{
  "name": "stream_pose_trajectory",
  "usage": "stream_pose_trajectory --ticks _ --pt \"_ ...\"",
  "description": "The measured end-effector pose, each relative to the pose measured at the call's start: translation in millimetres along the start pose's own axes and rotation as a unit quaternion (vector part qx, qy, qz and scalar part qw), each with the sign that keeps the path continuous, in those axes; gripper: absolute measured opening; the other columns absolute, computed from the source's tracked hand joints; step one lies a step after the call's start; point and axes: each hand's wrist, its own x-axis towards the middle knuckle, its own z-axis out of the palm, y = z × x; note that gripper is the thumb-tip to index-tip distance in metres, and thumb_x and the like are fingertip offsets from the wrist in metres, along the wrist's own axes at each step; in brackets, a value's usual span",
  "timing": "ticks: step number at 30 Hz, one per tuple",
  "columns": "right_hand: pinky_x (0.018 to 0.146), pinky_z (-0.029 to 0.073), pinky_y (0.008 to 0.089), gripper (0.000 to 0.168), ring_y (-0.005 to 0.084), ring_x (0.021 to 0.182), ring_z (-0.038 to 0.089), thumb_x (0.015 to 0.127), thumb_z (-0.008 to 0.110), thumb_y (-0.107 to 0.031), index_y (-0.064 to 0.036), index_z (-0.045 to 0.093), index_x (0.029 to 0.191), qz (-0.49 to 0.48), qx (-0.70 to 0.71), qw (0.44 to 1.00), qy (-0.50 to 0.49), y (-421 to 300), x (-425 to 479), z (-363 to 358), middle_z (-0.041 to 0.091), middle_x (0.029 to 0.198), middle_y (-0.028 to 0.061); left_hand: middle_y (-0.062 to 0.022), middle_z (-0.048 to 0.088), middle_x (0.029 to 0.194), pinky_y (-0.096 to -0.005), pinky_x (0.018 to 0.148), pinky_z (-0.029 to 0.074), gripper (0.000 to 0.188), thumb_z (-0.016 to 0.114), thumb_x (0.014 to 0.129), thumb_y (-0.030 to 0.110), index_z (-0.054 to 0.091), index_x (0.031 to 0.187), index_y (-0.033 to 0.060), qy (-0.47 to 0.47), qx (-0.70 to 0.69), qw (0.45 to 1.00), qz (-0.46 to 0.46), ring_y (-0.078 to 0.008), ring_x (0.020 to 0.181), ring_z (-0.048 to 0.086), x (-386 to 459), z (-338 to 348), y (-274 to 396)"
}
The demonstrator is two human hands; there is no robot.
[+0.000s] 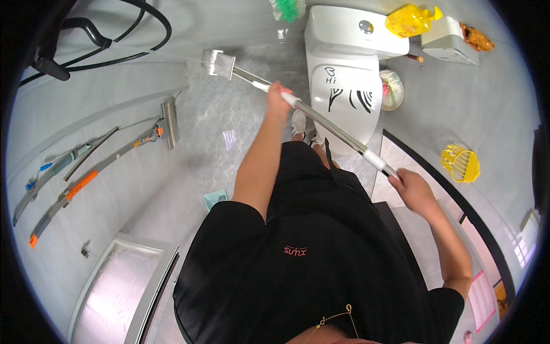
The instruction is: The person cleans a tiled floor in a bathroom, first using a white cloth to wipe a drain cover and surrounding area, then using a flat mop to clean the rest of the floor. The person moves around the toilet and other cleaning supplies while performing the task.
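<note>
A long metal pole (pixel 333 127) with white sleeves slants across the view in front of me. My left hand (pixel 279 99) grips it at its upper part, near a white sleeve. My right hand (pixel 412 191) is closed around its other end, at the lower right. The far end carries a mop head (pixel 219 64) with a pale pad and a white frame, over the grey marbled tile floor (pixel 206 124). Whether the pad touches the floor or the wall cannot be told. The white toilet (pixel 343 112), with its lid down, stands just right of the pole.
A yellow bottle (pixel 410 21) stands on the toilet tank. Beside the toilet is a lined waste bin (pixel 392 90). A yellow basket (pixel 460 164) hangs at right. Mops with orange grips (pixel 81 185) line the left wall, below a black hose (pixel 161 26). A door (pixel 120 292) is at lower left.
</note>
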Motion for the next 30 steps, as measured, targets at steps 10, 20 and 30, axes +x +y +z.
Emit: stream_pose_trajectory --ticks 10,20,30 --pt "0.063 0.046 0.0449 0.051 0.0335 0.066 0.060 0.096 0.053 -0.047 0.001 0.061 0.082 0.002 0.068 0.996 -0.054 -15 112 42 0.061 0.070 0.0183 -0.0001 0.042 0.063 -0.0313 0.049 0.042 0.017 0.054 0.096 0.015 0.043 0.084 0.0101 0.046 -0.057 0.997 -0.026 -0.0140 0.050 0.042 -113 30 -96" --pt "0.034 0.032 0.0293 0.048 0.0098 0.037 0.036 0.099 0.051 -0.047 -0.001 0.058 0.087 0.044 0.212 0.962 -0.169 -39 162 16 0.046 0.054 0.0018 -0.0177 0.046 0.126 -0.0521 0.105 0.040 0.051 0.059 0.093 0.031 0.041 0.132 0.0043 -0.057 0.122 0.990 -0.048 -0.0332 0.116 0.049 -109 -16 1" --pt "0.032 0.029 0.0235 0.040 0.0056 0.035 0.032 0.101 0.049 -0.044 -0.006 0.053 0.088 0.100 0.350 0.891 -0.273 -36 171 -15 0.044 0.054 -0.0024 -0.0128 0.020 0.157 -0.0531 0.116 0.019 0.076 0.061 0.089 0.020 0.021 0.153 0.0092 -0.029 0.107 0.888 0.447 -0.0283 0.145 0.022 -208 27 218"
